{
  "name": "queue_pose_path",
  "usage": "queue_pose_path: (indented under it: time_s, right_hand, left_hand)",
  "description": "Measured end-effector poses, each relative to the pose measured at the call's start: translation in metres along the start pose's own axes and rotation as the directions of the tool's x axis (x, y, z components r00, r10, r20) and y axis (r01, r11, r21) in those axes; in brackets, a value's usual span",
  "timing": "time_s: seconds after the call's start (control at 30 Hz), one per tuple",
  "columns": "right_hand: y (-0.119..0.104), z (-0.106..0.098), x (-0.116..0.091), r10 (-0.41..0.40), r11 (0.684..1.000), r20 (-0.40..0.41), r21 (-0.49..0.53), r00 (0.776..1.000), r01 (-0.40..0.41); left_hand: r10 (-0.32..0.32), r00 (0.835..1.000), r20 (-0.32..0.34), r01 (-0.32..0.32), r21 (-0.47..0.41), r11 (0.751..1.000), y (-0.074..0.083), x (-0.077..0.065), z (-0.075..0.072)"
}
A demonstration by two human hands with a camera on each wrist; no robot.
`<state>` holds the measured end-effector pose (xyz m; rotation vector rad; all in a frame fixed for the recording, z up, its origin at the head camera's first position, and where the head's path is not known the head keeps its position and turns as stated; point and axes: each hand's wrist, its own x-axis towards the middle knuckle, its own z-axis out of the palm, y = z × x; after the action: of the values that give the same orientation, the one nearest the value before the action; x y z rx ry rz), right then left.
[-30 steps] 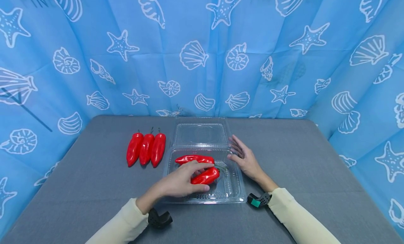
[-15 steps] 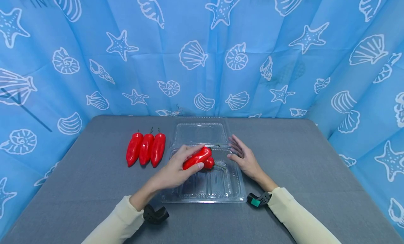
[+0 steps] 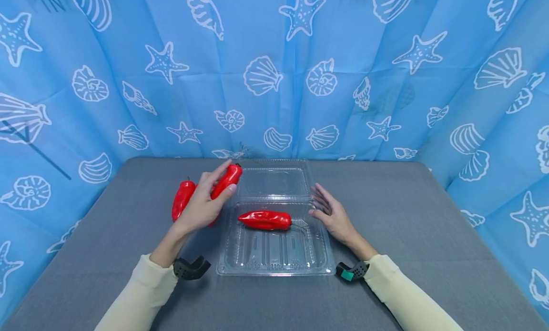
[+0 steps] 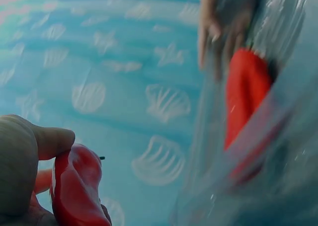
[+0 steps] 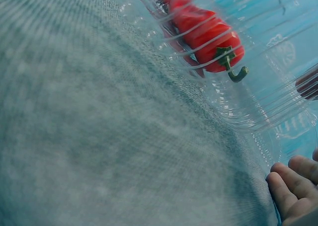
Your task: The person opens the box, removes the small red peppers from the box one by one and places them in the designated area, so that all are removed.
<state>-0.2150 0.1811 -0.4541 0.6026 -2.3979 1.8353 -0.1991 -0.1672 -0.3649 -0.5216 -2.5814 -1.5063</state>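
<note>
My left hand (image 3: 200, 208) holds a red pepper (image 3: 227, 179) between thumb and fingers, raised over the table left of the clear plastic clamshell box (image 3: 274, 270). In the left wrist view, the held pepper (image 4: 77, 188) shows a short dark stem. A second red pepper (image 3: 263, 220) lies sideways in the box's base, its green stem pointing right. Behind my left hand, a red pepper (image 3: 183, 198) lies on the table; others beside it are mostly hidden. My right hand (image 3: 339, 222) rests at the box's right edge, fingers extended; whether they touch it is unclear.
The box's transparent lid (image 3: 274, 181) lies folded back behind its base. Grey cloth covers the table (image 3: 386, 202). A blue curtain (image 3: 274, 107) with white shells and starfish hangs behind and along both sides.
My left hand has lifted a pepper out of the box's base and carried it left and back, over the peppers on the table. My right hand has stayed in place.
</note>
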Motion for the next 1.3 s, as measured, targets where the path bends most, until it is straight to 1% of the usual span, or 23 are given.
queue_pose_path:
  time_s: [0.1,0.17,0.3,0.4,0.57,0.67,0.8,0.9,1.07,1.3]
  right_hand:
    - [0.001,0.0,0.0,-0.001,1.0,0.001,-0.001,1.0,0.001]
    - [0.001,0.0,0.0,-0.003,1.0,0.002,-0.002,1.0,0.003]
    - [0.001,0.0,0.0,-0.009,1.0,0.005,0.001,1.0,0.009]
    - [0.001,0.0,0.0,-0.013,1.0,0.004,0.006,1.0,0.013]
    - [0.001,0.0,0.0,-0.004,1.0,0.006,-0.002,1.0,0.005]
    - [0.001,0.001,0.0,0.002,1.0,0.006,-0.007,1.0,-0.002]
    - [0.001,0.001,0.0,0.005,1.0,0.003,-0.007,1.0,-0.005]
    - [0.001,0.001,0.0,0.007,1.0,0.002,-0.009,1.0,-0.007]
    - [0.002,0.001,0.0,0.005,1.0,0.002,-0.005,1.0,-0.005]
    - [0.002,0.0,0.0,-0.003,1.0,0.005,-0.004,1.0,0.003]
  left_hand:
    - [-0.05,0.998,-0.045,0.049,-0.02,0.999,-0.01,0.004,-0.017]
    - [-0.093,0.994,-0.062,0.089,-0.058,0.994,-0.018,0.005,-0.029]
    - [-0.183,0.98,-0.083,0.171,-0.135,0.976,-0.039,0.005,-0.051]
    - [-0.253,0.962,-0.104,0.234,-0.17,0.957,-0.057,0.004,-0.065]
    - [-0.371,0.921,-0.122,0.345,-0.194,0.918,-0.084,0.0,-0.082]
    - [-0.422,0.897,-0.129,0.395,-0.191,0.899,-0.096,-0.003,-0.087]
    - [-0.461,0.877,-0.134,0.437,-0.177,0.882,-0.107,-0.005,-0.09]
    - [-0.482,0.87,-0.104,0.464,-0.156,0.872,-0.113,-0.006,-0.091]
    - [-0.522,0.852,-0.048,0.514,-0.122,0.849,-0.119,-0.006,-0.09]
    - [-0.544,0.838,-0.039,0.538,-0.107,0.836,-0.121,-0.004,-0.088]
